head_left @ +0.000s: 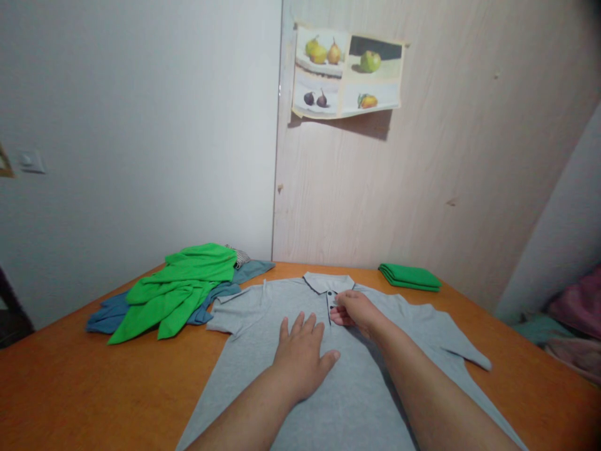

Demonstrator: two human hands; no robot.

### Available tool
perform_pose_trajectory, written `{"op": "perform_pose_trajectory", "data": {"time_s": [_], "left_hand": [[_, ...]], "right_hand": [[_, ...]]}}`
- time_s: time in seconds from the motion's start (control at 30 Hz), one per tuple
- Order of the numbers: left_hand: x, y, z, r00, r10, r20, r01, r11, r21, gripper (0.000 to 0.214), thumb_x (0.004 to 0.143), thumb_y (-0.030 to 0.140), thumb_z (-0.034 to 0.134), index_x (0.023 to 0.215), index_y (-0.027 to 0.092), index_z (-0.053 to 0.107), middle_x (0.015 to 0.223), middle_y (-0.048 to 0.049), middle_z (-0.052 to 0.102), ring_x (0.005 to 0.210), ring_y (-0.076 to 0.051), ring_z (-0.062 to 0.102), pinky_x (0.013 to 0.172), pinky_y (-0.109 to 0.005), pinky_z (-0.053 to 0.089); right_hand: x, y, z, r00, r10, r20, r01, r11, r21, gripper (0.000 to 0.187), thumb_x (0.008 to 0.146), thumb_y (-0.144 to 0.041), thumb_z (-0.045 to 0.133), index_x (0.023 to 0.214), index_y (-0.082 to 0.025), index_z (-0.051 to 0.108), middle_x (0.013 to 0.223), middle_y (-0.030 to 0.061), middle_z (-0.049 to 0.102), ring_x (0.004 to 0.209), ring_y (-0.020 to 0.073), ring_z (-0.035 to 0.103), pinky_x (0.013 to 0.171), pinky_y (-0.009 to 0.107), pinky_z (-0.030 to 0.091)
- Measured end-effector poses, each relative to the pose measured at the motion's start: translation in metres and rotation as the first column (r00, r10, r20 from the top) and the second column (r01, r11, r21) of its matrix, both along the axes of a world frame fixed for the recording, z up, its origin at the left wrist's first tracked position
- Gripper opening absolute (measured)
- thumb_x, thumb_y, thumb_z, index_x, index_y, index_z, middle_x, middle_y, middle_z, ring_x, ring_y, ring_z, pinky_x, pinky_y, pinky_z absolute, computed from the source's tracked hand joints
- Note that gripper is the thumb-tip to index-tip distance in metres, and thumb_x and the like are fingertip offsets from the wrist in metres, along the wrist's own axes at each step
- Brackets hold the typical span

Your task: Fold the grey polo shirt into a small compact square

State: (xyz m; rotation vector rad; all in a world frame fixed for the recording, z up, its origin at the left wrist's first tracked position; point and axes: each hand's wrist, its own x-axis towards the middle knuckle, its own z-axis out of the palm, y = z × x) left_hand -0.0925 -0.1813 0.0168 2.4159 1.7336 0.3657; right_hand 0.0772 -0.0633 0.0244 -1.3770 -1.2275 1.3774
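Note:
A grey polo shirt (300, 388) lies spread front side up, its collar toward the wall and its short sleeves out to both sides. My left hand (300, 357) rests flat on the chest of the shirt with its fingers spread. At the button placket (329, 302), just below the collar (328, 283), my right hand (357, 313) has thumb and forefinger pinched together on the fabric edge. Its other fingers are curled, and dark buttons show beside them. The shirt's lower hem is out of view.
On the orange table (113, 388), a loose heap of a bright green garment (188, 288) and blue cloth (110, 313) lies at the left. A folded green cloth (409, 277) sits at the back right. Fruit pictures (347, 72) hang on the wall behind.

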Motion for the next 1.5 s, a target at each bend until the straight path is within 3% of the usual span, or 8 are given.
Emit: {"op": "perform_pose_trajectory", "data": {"time_s": [0.4, 0.93, 1.5], "left_hand": [[0.004, -0.003, -0.003, 0.995, -0.094, 0.028, 0.094, 0.996, 0.011, 0.065, 0.094, 0.064, 0.029, 0.145, 0.025, 0.046, 0.157, -0.0074, 0.036, 0.148, -0.035, 0.019, 0.116, -0.065, 0.008], [0.005, -0.002, -0.007, 0.995, -0.094, 0.036, 0.093, 0.995, 0.02, 0.065, 0.094, 0.065, 0.03, 0.144, 0.026, 0.047, 0.156, -0.008, 0.038, 0.147, -0.035, 0.022, 0.116, -0.066, 0.006], [0.005, -0.003, -0.002, 0.996, -0.088, 0.031, 0.088, 0.996, -0.007, 0.065, 0.094, 0.064, 0.031, 0.145, 0.026, 0.046, 0.157, -0.0084, 0.036, 0.148, -0.035, 0.019, 0.116, -0.066, 0.006]], "right_hand": [[0.005, -0.005, 0.01, 0.996, 0.034, 0.085, -0.031, 0.999, -0.041, 0.005, 0.082, -0.013, 0.053, 0.086, -0.016, 0.052, 0.064, 0.0066, 0.065, 0.05, 0.0149, 0.063, 0.048, 0.026, 0.055], [0.003, -0.01, 0.016, 0.991, 0.12, 0.062, -0.115, 0.99, -0.087, 0.004, 0.081, -0.012, 0.055, 0.085, -0.014, 0.055, 0.067, 0.0075, 0.067, 0.051, 0.0138, 0.064, 0.051, 0.025, 0.057], [0.006, -0.011, 0.019, 0.992, 0.113, 0.048, -0.109, 0.991, -0.083, 0.006, 0.082, -0.012, 0.054, 0.087, -0.013, 0.057, 0.07, 0.0103, 0.069, 0.055, 0.0158, 0.067, 0.051, 0.025, 0.057]]}}
